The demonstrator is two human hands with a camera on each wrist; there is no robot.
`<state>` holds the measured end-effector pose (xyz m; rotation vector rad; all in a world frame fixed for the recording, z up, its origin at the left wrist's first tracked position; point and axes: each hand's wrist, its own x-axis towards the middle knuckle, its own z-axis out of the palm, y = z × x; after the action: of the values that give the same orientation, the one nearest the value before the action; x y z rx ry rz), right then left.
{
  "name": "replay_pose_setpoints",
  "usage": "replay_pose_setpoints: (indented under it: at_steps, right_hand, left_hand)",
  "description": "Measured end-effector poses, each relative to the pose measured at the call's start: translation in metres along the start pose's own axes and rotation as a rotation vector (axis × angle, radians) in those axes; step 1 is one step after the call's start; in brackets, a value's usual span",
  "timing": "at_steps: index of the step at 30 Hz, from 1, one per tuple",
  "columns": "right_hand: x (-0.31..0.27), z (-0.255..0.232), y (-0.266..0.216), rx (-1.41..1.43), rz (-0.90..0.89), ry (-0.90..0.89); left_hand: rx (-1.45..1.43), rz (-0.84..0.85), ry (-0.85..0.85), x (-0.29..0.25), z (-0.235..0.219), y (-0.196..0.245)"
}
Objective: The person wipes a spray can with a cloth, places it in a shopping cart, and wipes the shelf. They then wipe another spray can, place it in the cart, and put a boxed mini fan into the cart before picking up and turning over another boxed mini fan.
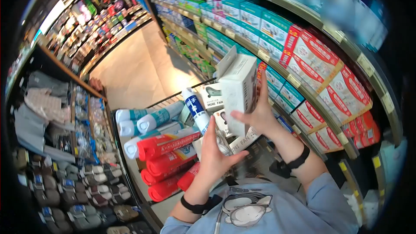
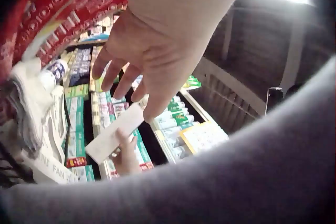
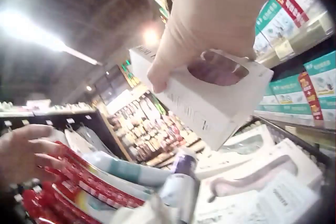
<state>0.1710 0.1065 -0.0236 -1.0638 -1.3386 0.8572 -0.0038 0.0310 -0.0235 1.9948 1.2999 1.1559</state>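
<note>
Your right hand [image 1: 261,115] grips a box [image 1: 236,95]; your left hand [image 1: 214,157], fingers spread, has red bottles [image 1: 171,161] at nine o'clock, head view.

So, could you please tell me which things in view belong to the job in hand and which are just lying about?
Likely part of the job:
white box, held in the right fingers
MINI FAN boxes close by

Seemingly just lying about:
red containers
blue-and-white containers
teal shelf boxes
slippers
</note>
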Motion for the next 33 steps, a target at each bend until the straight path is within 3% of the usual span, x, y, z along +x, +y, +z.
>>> replay_pose_setpoints:
  at_steps: [1,3,6,8,9,10,12,16,19,24,28,30,33]
  right_hand:
    - [-0.012,0.0,-0.008,-0.213,0.047,-0.008]
    - [-0.033,0.004,-0.007,-0.236,0.035,0.01]
    - [-0.046,-0.018,-0.025,-0.242,0.063,0.005]
    - [-0.06,-0.044,-0.021,-0.086,0.121,0.07]
    - [-0.069,-0.053,-0.024,-0.006,0.226,0.145]
    - [-0.078,-0.06,-0.027,0.265,0.353,0.202]
    - [-0.095,-0.08,-0.035,0.455,0.478,0.108]
    - [-0.139,-0.1,-0.063,0.364,0.459,0.076]
    - [-0.178,-0.119,-0.073,0.371,0.445,0.159]
    - [-0.271,-0.157,-0.084,0.331,0.371,0.262]
    - [-0.36,-0.19,-0.089,0.334,0.394,0.395]
    - [-0.404,-0.204,-0.086,0.311,0.442,0.396]
    - [-0.468,-0.214,-0.081,0.286,0.402,0.447]
  left_hand:
    - [-0.078,-0.027,-0.02,0.004,0.008,0.003]
    - [-0.167,-0.045,-0.078,0.008,0.019,0.005]
    - [-0.549,-0.436,-0.215,0.008,0.022,0.012]
    - [-1.065,-0.366,-0.261,0.01,0.029,-0.001]
    - [-1.131,-0.478,-0.367,0.012,0.025,-0.002]
    - [-1.25,-0.578,-0.403,0.009,0.026,0.0]
    - [-1.278,-0.679,-0.561,0.005,0.023,0.0]
    - [-1.278,-0.648,-0.739,-0.009,0.031,0.024]
    - [-1.294,-0.691,-0.857,-0.028,0.047,0.044]
    - [-1.065,-0.535,-1.129,-0.068,0.085,0.064]
    - [-1.188,-0.52,-1.183,-0.105,0.135,0.091]
    - [-1.088,-0.49,-1.077,-0.134,0.158,0.107]
    - [-0.985,-0.532,-1.147,-0.177,0.194,0.126]
